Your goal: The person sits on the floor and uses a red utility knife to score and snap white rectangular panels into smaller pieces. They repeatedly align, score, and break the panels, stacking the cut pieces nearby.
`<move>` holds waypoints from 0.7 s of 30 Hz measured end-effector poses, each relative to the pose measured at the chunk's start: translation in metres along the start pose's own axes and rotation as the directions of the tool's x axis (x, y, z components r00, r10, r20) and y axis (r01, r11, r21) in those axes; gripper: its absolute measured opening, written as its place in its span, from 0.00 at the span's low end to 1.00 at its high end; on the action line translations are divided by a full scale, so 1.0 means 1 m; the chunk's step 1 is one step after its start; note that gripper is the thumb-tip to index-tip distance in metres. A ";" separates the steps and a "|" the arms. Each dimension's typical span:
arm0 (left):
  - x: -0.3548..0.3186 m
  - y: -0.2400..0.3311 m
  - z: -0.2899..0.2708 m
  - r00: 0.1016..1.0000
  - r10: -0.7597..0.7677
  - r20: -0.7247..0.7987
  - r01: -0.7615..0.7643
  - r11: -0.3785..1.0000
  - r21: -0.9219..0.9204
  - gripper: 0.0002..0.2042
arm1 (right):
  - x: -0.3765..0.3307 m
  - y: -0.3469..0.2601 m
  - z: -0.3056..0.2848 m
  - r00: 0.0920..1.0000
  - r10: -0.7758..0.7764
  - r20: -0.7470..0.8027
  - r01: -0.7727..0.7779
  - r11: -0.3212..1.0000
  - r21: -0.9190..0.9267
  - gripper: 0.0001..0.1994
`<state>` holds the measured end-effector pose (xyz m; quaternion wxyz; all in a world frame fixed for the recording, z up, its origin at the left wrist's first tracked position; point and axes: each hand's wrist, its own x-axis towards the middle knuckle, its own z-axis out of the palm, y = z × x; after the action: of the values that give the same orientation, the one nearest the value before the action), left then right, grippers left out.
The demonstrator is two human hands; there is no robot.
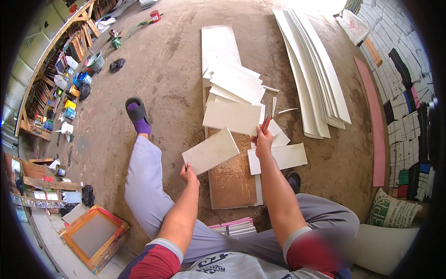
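Observation:
My left hand is closed on the lower left corner of a cream rectangular foam sheet, held tilted above a scratched brown board. In my right hand is a red cutter knife, pointing up and away from me. Just beyond that hand is another pale sheet; I cannot tell whether the fingers also grip its corner. Several similar cut sheets lie in a loose pile farther out. To the right of the board, below my right wrist, lies a white piece.
Long white sheets are stacked at the right. A pink strip lies near bundled offcuts along the wall. Cut pieces are stacked between my legs. A wooden frame and several paint containers stand at the left.

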<state>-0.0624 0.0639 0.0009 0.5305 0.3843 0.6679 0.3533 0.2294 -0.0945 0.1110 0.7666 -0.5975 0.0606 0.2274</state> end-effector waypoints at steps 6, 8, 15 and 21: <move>-0.037 0.013 0.017 0.991 -0.035 0.129 0.024 0.996 0.086 0.15 | 0.039 -0.031 0.019 0.994 0.045 -0.097 -0.038 0.997 0.071 0.11; -0.048 0.020 0.029 0.978 -0.018 0.209 0.004 0.998 0.067 0.15 | 0.042 -0.028 -0.001 0.994 0.005 -0.105 -0.031 0.968 -0.248 0.09; -0.109 0.010 0.068 0.928 -0.009 0.373 -0.008 0.999 0.043 0.14 | -0.009 0.002 -0.113 0.973 -0.104 -0.204 -0.105 0.590 -0.801 0.23; -0.147 -0.019 0.097 0.838 0.006 0.545 -0.147 0.965 0.216 0.14 | 0.004 0.008 -0.196 0.951 -0.170 -0.260 -0.121 0.567 -0.815 0.19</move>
<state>0.0510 -0.0692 0.0308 0.6296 0.5583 0.5144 0.1650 0.2649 -0.2770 0.0472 0.3835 -0.9135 0.0587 0.1221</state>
